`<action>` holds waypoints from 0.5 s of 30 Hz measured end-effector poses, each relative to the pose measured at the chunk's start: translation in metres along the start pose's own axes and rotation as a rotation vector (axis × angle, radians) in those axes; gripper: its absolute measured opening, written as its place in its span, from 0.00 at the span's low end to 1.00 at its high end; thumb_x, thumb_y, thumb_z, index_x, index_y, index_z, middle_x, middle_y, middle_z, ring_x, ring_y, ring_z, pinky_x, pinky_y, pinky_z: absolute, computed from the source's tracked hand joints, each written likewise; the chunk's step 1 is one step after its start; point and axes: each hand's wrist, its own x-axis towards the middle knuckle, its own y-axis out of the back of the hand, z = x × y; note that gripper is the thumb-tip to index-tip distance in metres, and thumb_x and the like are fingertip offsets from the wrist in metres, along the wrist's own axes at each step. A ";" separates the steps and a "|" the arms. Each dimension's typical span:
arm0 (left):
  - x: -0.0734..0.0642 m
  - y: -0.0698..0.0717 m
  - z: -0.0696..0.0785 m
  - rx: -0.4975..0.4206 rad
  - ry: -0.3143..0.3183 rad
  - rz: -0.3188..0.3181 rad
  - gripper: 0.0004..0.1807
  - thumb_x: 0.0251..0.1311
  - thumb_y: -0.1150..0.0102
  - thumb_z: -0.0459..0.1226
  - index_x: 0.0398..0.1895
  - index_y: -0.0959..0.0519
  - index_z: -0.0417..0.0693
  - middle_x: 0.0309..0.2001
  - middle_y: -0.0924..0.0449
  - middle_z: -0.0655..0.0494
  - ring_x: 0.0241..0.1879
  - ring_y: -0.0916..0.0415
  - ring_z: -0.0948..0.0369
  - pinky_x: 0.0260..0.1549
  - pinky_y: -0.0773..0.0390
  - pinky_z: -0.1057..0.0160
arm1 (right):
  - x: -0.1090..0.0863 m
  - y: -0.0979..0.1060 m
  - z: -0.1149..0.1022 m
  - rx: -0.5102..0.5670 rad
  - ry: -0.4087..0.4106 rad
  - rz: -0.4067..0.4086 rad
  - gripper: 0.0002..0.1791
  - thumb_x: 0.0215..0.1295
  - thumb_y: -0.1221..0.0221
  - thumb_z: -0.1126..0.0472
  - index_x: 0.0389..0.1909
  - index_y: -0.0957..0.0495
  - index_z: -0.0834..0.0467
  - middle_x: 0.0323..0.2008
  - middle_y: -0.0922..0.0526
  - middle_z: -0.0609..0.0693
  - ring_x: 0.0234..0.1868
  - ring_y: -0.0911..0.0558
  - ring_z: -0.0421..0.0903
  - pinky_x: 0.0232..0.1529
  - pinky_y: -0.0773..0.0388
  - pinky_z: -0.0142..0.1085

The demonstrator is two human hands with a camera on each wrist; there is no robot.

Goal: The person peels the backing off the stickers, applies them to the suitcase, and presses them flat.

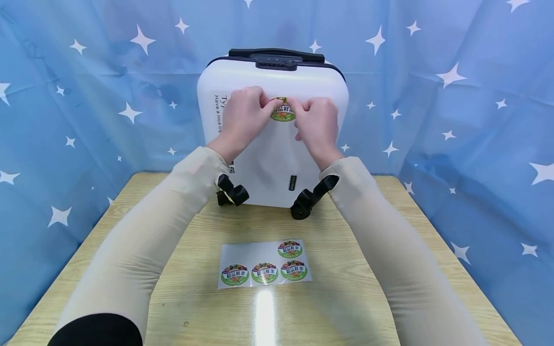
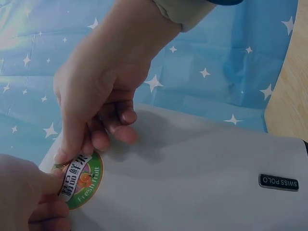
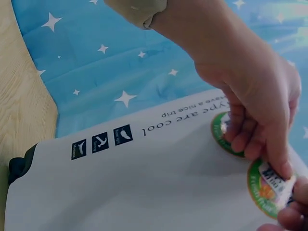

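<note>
From far off, I'm watching the left hand (image 1: 244, 115) and right hand (image 1: 319, 120) pinching a round sticker (image 1: 283, 114), fingers clamped on its edge. It's sitting below the white suitcase's (image 1: 272, 154) top edge, near the middle.

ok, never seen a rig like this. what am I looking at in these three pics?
No machine here: a person works with a bare left hand and right hand. The wide picture comes from a head-worn camera looking forward and down; the others are shot from the left and right wrists. A white suitcase stands on a wooden table. In front lies a sheet bearing four stickers. Both hands hold the edges of a round sticker at the suitcase's front. The right wrist view also shows a second sticker there, partly hidden by the left hand.
</note>
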 end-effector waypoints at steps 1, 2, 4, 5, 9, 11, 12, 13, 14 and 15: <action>0.000 0.000 -0.001 0.007 0.006 -0.001 0.19 0.60 0.44 0.52 0.26 0.24 0.45 0.26 0.23 0.56 0.25 0.29 0.62 0.22 0.34 0.68 | 0.000 -0.001 0.000 -0.004 0.008 -0.002 0.25 0.63 0.47 0.41 0.25 0.16 0.58 0.17 0.23 0.51 0.14 0.22 0.43 0.21 0.26 0.33; 0.000 0.000 -0.001 0.015 0.013 -0.004 0.19 0.60 0.44 0.52 0.27 0.23 0.45 0.26 0.23 0.56 0.25 0.29 0.62 0.22 0.34 0.68 | 0.000 -0.003 0.000 -0.007 0.014 -0.004 0.25 0.63 0.47 0.41 0.25 0.16 0.58 0.17 0.23 0.51 0.14 0.23 0.42 0.21 0.26 0.33; 0.000 -0.001 -0.002 0.025 0.021 -0.008 0.18 0.60 0.44 0.52 0.27 0.23 0.46 0.27 0.22 0.56 0.25 0.29 0.62 0.22 0.33 0.67 | -0.001 -0.005 0.001 -0.018 0.028 -0.011 0.25 0.63 0.47 0.41 0.24 0.17 0.58 0.16 0.23 0.51 0.13 0.23 0.42 0.20 0.27 0.33; 0.000 -0.001 -0.002 0.030 0.025 -0.012 0.18 0.60 0.44 0.51 0.27 0.22 0.46 0.28 0.21 0.56 0.25 0.28 0.62 0.22 0.33 0.67 | -0.001 -0.006 0.002 -0.024 0.032 -0.015 0.25 0.63 0.46 0.41 0.23 0.17 0.58 0.16 0.24 0.52 0.13 0.23 0.41 0.20 0.27 0.33; -0.001 -0.001 -0.002 0.033 0.022 -0.025 0.17 0.60 0.43 0.50 0.27 0.20 0.45 0.30 0.19 0.55 0.26 0.27 0.62 0.22 0.32 0.68 | -0.003 -0.008 0.006 -0.048 0.034 -0.025 0.27 0.62 0.46 0.41 0.19 0.20 0.60 0.14 0.25 0.53 0.12 0.24 0.40 0.20 0.27 0.33; -0.003 -0.003 -0.003 0.036 0.023 -0.035 0.17 0.59 0.42 0.50 0.27 0.19 0.45 0.31 0.18 0.55 0.26 0.28 0.62 0.24 0.32 0.68 | -0.005 -0.010 0.009 -0.050 0.032 -0.031 0.28 0.62 0.46 0.41 0.17 0.22 0.61 0.14 0.26 0.53 0.12 0.24 0.40 0.20 0.28 0.34; -0.004 -0.004 -0.004 0.039 0.021 -0.036 0.17 0.59 0.42 0.50 0.27 0.20 0.45 0.30 0.18 0.54 0.26 0.28 0.62 0.24 0.32 0.68 | -0.006 -0.010 0.010 -0.048 0.032 -0.032 0.28 0.62 0.46 0.41 0.17 0.22 0.61 0.14 0.26 0.54 0.12 0.24 0.40 0.19 0.28 0.34; -0.005 -0.005 -0.005 0.042 0.021 -0.039 0.17 0.58 0.41 0.50 0.27 0.20 0.46 0.30 0.18 0.54 0.26 0.28 0.62 0.25 0.32 0.68 | -0.007 -0.011 0.011 -0.043 0.033 -0.030 0.28 0.63 0.46 0.41 0.17 0.22 0.61 0.13 0.26 0.54 0.12 0.24 0.40 0.20 0.28 0.35; -0.006 -0.007 -0.006 0.042 0.021 -0.039 0.17 0.58 0.41 0.51 0.26 0.20 0.46 0.30 0.19 0.54 0.26 0.28 0.62 0.25 0.32 0.67 | -0.008 -0.011 0.012 -0.038 0.032 -0.029 0.28 0.63 0.47 0.41 0.17 0.22 0.61 0.13 0.26 0.54 0.12 0.24 0.40 0.20 0.28 0.35; -0.007 -0.008 -0.006 0.039 0.022 -0.039 0.17 0.57 0.41 0.51 0.26 0.20 0.46 0.31 0.19 0.54 0.26 0.28 0.62 0.25 0.31 0.67 | -0.008 -0.012 0.013 -0.032 0.030 -0.026 0.28 0.63 0.47 0.41 0.16 0.22 0.61 0.13 0.26 0.54 0.12 0.24 0.41 0.20 0.28 0.35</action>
